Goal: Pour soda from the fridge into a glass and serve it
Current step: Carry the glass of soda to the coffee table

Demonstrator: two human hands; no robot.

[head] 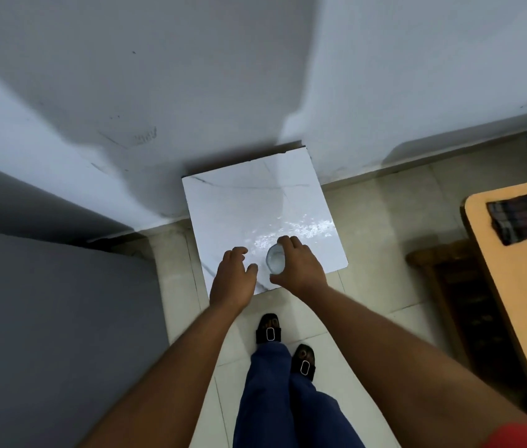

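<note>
A grey fridge (45, 318) fills the lower left of the frame. At centre stands a small white marble table (255, 202) against the wall. Over its near edge the left hand (233, 279) hovers, fingers loosely spread, holding nothing. Just to its right the right hand (297, 266) wraps a clear glass (275, 258), seen from above. A wooden table (520, 270) sits at right.

Clear glass (275, 260) upright near the white tabletop's (249, 205) front edge.
</note>
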